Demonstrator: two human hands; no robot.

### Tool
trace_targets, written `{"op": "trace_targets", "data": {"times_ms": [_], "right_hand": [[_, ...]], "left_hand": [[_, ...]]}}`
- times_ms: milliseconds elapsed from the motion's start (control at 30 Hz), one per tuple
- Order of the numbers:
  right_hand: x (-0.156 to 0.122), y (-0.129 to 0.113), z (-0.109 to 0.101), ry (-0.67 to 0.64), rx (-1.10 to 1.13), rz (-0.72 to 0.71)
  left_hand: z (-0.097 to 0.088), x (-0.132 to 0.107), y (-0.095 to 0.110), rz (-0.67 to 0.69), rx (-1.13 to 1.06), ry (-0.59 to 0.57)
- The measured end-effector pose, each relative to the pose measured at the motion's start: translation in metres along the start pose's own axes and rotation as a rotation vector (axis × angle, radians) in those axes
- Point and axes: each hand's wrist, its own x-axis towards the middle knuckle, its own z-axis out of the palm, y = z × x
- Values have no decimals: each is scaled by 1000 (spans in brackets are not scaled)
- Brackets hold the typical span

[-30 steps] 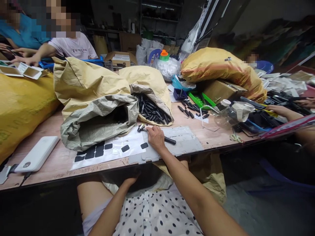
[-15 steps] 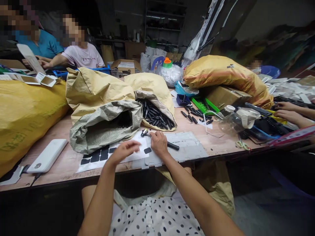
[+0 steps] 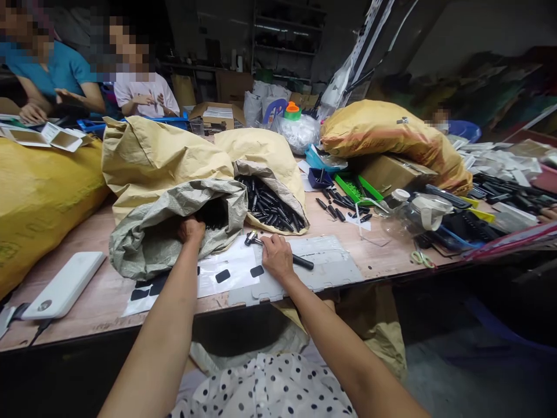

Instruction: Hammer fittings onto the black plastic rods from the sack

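My left hand (image 3: 190,228) reaches into the dark mouth of a grey-lined paper sack (image 3: 169,229) lying on its side; its fingers are hidden inside. My right hand (image 3: 277,255) rests on a small hammer (image 3: 278,251) with a metal head and black handle, fingers curled over it, on a grey plastic sheet (image 3: 324,264). Under my left forearm lies a white backing sheet (image 3: 217,273) with black rounded stickers. A second sack (image 3: 272,200) beside it is full of black cylindrical parts.
A white power bank (image 3: 65,284) lies at the left near the table edge. A large yellow sack (image 3: 39,197) fills the far left, another yellow sack (image 3: 387,128) the back right. Loose black parts, a green tray (image 3: 354,186) and scissors (image 3: 420,258) lie right. Other people sit behind left.
My left hand came up from under the table, passed over the sticker sheet, and now reaches into the grey sack. My right hand stayed on the hammer.
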Motion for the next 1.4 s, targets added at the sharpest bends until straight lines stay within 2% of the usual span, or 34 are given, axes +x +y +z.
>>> {"op": "trace_targets", "data": {"times_ms": [100, 167, 233, 267, 333, 400, 433, 500, 600, 733, 800, 967, 1067, 1200, 1400], "right_hand": [[1, -1, -1, -11, 6, 5], [1, -1, -2, -17, 8, 11], [3, -2, -2, -19, 6, 15], [3, -2, -3, -19, 6, 16], [4, -3, -3, -24, 7, 16], [5, -3, -4, -36, 12, 21], [5, -3, -4, -43, 15, 25], [5, -3, -5, -56, 16, 34], [8, -3, -6, -76, 15, 46], [13, -2, -13, -145, 43, 54], [11, 0, -18, -140, 82, 55], [-16, 0, -25, 61, 306, 45], [-38, -6, -25, 140, 485, -20], [-57, -16, -20, 136, 608, -56], [-69, -25, -18, 82, 581, -94]], "left_hand": [[-8, -9, 2, -85, 32, 99], [-17, -23, 4, -121, 78, 157], [-23, -46, 6, -69, 98, 186], [-24, -61, 6, 0, 84, 182], [-21, -92, 7, 204, 15, 108], [-10, -119, 7, 394, -48, -28], [-4, -130, 8, 450, -61, -90], [8, -143, 8, 478, -52, -162], [19, -146, 8, 456, -24, -155], [21, -141, 6, 467, -16, -135], [21, -140, 7, 458, -19, -145], [20, -142, 10, 417, -61, -174], [18, -144, 11, 411, -87, -196], [15, -145, 12, 418, -106, -230], [16, -145, 12, 401, -122, -253]]}}
